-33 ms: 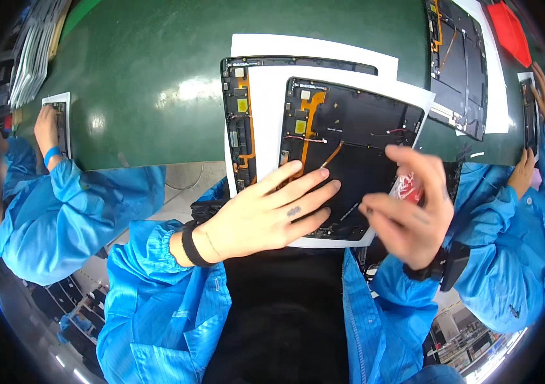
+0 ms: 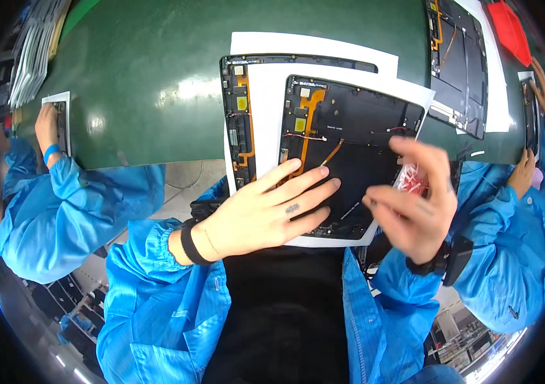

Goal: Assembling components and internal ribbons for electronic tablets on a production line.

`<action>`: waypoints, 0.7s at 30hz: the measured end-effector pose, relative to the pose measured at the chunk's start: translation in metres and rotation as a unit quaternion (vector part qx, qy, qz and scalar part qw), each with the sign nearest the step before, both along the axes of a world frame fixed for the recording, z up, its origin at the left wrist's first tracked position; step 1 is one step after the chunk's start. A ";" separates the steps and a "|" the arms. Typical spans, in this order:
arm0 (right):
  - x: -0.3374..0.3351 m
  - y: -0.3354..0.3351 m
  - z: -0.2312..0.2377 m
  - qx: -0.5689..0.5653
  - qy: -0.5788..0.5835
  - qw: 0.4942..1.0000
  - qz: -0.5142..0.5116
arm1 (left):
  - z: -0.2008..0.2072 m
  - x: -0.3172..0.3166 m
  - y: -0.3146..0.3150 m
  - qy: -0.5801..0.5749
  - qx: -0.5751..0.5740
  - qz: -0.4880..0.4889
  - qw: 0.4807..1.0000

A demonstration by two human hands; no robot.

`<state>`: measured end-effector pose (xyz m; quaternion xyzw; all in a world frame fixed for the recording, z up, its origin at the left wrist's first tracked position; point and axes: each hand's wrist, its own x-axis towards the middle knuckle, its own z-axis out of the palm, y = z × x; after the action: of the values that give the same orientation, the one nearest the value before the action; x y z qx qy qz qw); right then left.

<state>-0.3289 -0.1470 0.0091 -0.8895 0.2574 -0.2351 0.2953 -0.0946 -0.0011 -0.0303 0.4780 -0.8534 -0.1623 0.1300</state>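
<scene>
An open black tablet-like panel (image 2: 365, 160), with an orange flex cable (image 2: 311, 118) along its left side, rests at a tilt on white paper. My left hand (image 2: 279, 208) lies flat across its lower left part, fingers spread. Over its lower right edge hovers my right hand (image 2: 416, 198), blurred. Thumb and forefinger look pinched, with a small dark spot at their tips that I cannot make out; the other fingers curve away. Partly hidden behind this hand is a clear bag with red-and-white contents (image 2: 412, 179).
Beneath lies a second black panel (image 2: 236, 121) on white paper. Another panel (image 2: 458, 70) and a red tray (image 2: 510, 33) are at the far right of the green table (image 2: 157, 77). Co-workers' hands (image 2: 47, 128) work at both sides. Stacked sheets (image 2: 34, 54) stand far left.
My right hand has shifted slightly to the right, away from the panel's middle. The panel sits a touch farther up in view. My left hand stays almost in place.
</scene>
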 end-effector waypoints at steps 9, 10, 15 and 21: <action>0.017 -0.038 -0.016 -0.066 0.020 0.997 0.046 | 0.004 -0.002 0.004 -0.025 0.017 -0.009 1.000; 0.019 -0.041 -0.020 -0.064 0.018 0.997 0.045 | 0.004 -0.003 0.005 -0.026 0.019 -0.010 0.999; 0.026 -0.047 -0.030 -0.041 -0.013 0.996 0.075 | 0.007 -0.004 0.003 -0.046 0.026 -0.016 0.998; 0.029 -0.050 -0.038 -0.035 -0.052 0.995 0.082 | 0.007 -0.002 0.004 -0.064 0.015 -0.014 0.998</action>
<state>-0.3000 -0.1973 -0.0292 -0.9039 0.1590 -0.2650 0.2957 -0.0966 0.0025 -0.0229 0.4770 -0.8642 -0.1462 0.0656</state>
